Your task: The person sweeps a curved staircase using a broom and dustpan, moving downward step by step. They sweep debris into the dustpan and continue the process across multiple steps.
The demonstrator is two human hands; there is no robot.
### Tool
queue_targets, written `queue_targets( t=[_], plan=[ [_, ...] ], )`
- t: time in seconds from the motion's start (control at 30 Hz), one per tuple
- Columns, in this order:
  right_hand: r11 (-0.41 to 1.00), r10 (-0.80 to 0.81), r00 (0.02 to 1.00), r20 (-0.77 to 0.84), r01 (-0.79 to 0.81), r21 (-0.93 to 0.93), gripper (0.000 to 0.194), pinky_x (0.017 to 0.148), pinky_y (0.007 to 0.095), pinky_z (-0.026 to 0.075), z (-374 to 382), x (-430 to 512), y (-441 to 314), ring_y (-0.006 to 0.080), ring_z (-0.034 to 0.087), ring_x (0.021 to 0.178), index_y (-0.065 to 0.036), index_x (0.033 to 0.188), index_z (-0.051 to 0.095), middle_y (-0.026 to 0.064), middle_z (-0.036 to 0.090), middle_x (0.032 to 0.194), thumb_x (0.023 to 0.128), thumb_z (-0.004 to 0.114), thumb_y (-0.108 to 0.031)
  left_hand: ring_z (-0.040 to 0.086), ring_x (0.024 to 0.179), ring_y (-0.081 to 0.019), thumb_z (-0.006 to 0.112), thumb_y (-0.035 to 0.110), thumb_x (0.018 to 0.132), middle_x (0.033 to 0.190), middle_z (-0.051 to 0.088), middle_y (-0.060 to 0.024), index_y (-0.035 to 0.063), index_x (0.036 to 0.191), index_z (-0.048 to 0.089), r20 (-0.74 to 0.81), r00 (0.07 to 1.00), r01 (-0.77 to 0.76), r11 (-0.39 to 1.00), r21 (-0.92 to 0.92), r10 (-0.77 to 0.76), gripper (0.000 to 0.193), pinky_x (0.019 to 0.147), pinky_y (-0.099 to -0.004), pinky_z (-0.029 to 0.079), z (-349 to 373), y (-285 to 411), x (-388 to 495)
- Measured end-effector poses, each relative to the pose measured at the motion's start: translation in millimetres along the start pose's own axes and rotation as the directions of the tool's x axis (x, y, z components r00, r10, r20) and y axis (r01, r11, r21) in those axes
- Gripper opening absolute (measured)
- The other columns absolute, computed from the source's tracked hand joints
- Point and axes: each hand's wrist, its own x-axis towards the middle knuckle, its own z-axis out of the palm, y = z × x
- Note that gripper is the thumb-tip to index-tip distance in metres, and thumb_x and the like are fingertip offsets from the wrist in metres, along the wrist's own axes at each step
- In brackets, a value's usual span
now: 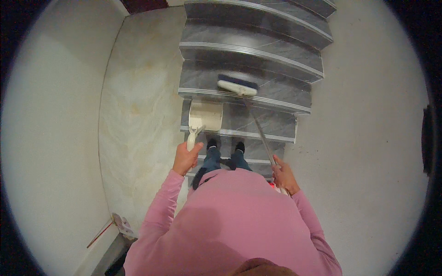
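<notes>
My left hand [185, 158] grips the handle of a cream plastic dustpan [206, 115]. The pan's ridged tray is over the step just above my feet, its mouth facing the riser; whether it touches the tread I cannot tell. In my right hand [285, 176] is the long metal handle of a broom [259, 129]. Its white head [238, 87] with dark bristles [237, 80] is at the front edge of the tread one step higher, right of the dustpan and slightly blurred. The handle's top end is partly hidden by my hand.
Grey stone stairs [241, 30] with ribbed metal nosing strips rise ahead of me. My feet [226, 146] stand on a lower tread. A marbled pale panel [141, 103] borders the left, a plain wall [362, 103] the right. A red stick [100, 234] leans at lower left.
</notes>
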Motion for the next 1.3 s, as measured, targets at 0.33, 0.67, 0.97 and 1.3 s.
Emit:
queue_targets(
  t=[0.33, 0.67, 0.97, 1.3],
  plan=[
    [0.995, 0.047, 0.985, 0.163, -0.060, 0.074, 0.055, 0.043, 0.0263, 0.037, 14.9, -60.7, -99.4, 0.0073, 0.043, 0.048, -0.011, 0.153, 0.039, -0.0011, 0.050, 0.064, 0.100, 0.053, -0.017, 0.041, 0.037, -0.0078, 0.072, 0.026, 0.091, 0.053, 0.045, 0.0024, 0.0076, 0.084, 0.054, -0.006, 1.000, 0.024, 1.000, 0.001, -0.024, 0.026, 0.034, -0.0273, 0.032, -54.2, 8.1, 8.7],
    [0.988, -0.011, 0.991, 0.131, 0.031, -0.150, 0.054, 0.047, 0.0295, 0.043, 73.9, 30.9, -86.4, 0.0133, 0.051, 0.051, -0.013, 0.152, 0.042, 0.0014, 0.054, 0.068, 0.100, 0.053, -0.019, 0.043, 0.036, -0.0110, 0.070, 0.024, 0.092, 0.052, 0.047, -0.0002, 0.0046, 0.078, 0.055, 0.004, 1.000, -0.012, 0.999, 0.032, 0.012, 0.028, 0.036, -0.0297, 0.034, -83.4, 16.3, 12.1],
    [0.993, 0.009, 0.967, 0.254, 0.022, -0.118, 0.051, 0.046, 0.0284, 0.039, 66.7, -39.4, -131.7, 0.0085, 0.045, 0.051, -0.012, 0.150, 0.044, -0.0027, 0.049, 0.064, 0.100, 0.054, -0.017, 0.041, 0.036, -0.0106, 0.071, 0.025, 0.091, 0.051, 0.046, 0.0004, 0.0046, 0.080, 0.056, 0.039, 0.998, 0.043, 0.999, -0.019, -0.042, 0.028, 0.035, -0.0290, 0.033, -93.3, 12.6, 20.4],
    [0.823, -0.288, 0.928, 0.235, 0.365, -0.436, 0.052, 0.059, 0.0346, 0.051, 137.2, 118.9, -131.5, 0.0164, 0.057, 0.058, -0.008, 0.147, 0.046, 0.0102, 0.062, 0.075, 0.098, 0.054, -0.024, 0.041, 0.036, -0.0099, 0.071, 0.025, 0.092, 0.051, 0.045, 0.0009, 0.0046, 0.080, 0.056, 0.055, 0.997, 0.043, 0.999, 0.023, -0.044, 0.028, 0.035, -0.0291, 0.032, -92.5, 12.9, 46.5]
  ],
)
